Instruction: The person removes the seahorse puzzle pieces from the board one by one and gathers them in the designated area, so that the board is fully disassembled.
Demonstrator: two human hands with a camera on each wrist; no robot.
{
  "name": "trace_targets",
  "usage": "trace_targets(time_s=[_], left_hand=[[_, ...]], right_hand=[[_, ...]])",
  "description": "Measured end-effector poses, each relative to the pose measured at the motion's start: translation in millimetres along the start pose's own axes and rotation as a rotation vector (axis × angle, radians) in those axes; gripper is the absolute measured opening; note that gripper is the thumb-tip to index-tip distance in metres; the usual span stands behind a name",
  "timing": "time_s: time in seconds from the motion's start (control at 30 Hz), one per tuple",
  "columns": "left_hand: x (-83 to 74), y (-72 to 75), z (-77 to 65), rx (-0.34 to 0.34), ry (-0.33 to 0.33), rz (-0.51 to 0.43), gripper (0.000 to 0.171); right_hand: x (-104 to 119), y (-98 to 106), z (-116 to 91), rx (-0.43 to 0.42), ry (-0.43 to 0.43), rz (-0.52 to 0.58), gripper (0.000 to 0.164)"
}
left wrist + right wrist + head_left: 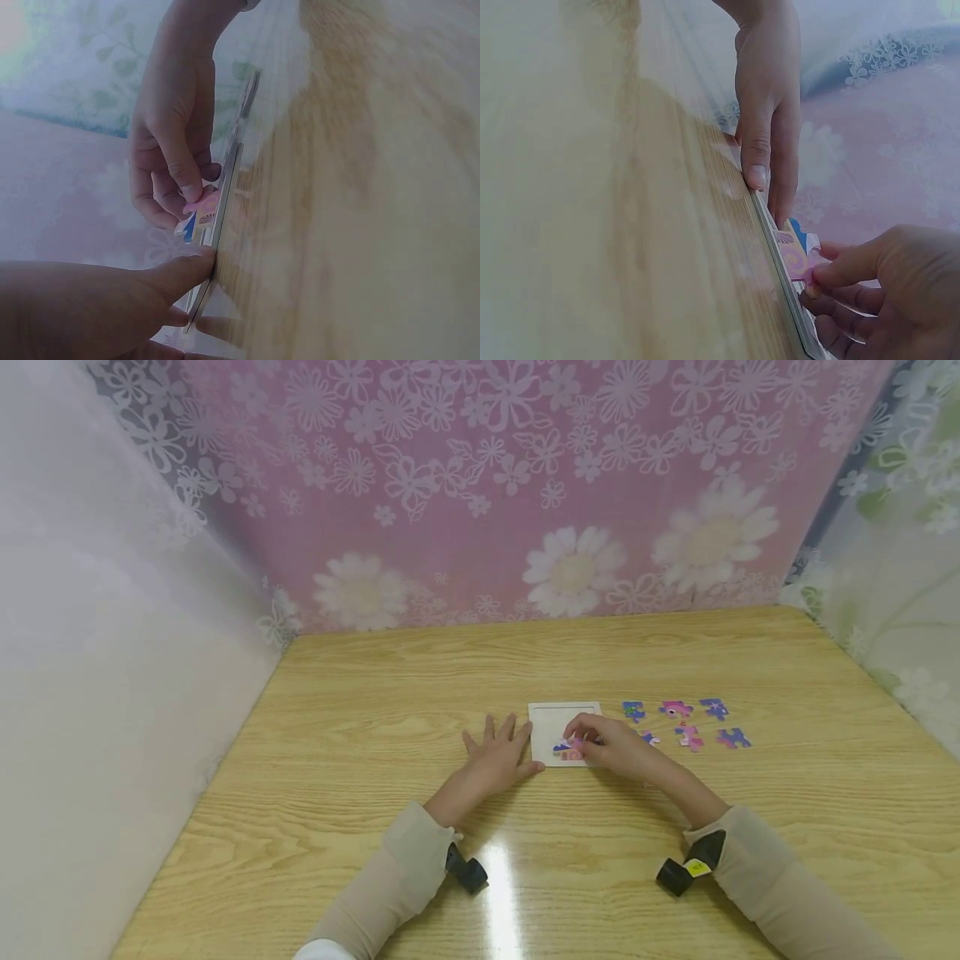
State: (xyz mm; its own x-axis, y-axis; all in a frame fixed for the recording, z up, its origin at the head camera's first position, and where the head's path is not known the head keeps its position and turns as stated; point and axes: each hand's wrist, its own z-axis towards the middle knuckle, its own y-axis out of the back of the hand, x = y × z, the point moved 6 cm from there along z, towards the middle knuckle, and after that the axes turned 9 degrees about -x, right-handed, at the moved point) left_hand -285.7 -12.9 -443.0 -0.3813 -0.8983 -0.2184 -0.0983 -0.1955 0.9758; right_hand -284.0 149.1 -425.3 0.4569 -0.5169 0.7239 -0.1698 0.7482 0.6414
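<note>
A white square puzzle tray (pixel 546 739) lies on the wooden table. My right hand (pixel 617 750) is over its right half and pinches a pink, white and blue puzzle piece (pixel 799 259) between thumb and fingers. In the right wrist view the piece is tilted just above the tray. My left hand (pixel 492 764) is spread with straight fingers at the tray's left edge; its thumb (pixel 191 271) touches the rim in the left wrist view. Part of the tray is hidden beneath my right hand.
Right of the tray lie several loose pieces in rows, among them a pink piece with an eye (pixel 676 709) and a blue-purple piece (pixel 733 738). One piece (pixel 649 738) is partly covered by my right hand. A pink flowered curtain (pixel 480 527) hangs behind the table.
</note>
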Motion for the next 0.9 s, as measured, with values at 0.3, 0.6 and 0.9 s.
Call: trace_targets(time_s=[0.3, 0.6, 0.9], left_hand=[[-0.2, 1.2, -0.3, -0.001, 0.0, -0.005, 0.071], [-0.8, 0.2, 0.5, 0.012, 0.001, 0.007, 0.071], [-0.9, -0.2, -0.3, 0.018, 0.005, 0.013, 0.072]], right_hand=[[1.5, 1.2, 1.0, 0.006, -0.021, 0.019, 0.012], [5.9, 12.6, 1.2, -0.002, -0.035, 0.007, 0.013], [8.5, 32.9, -8.5, -0.03, -0.022, -0.039, 0.014]])
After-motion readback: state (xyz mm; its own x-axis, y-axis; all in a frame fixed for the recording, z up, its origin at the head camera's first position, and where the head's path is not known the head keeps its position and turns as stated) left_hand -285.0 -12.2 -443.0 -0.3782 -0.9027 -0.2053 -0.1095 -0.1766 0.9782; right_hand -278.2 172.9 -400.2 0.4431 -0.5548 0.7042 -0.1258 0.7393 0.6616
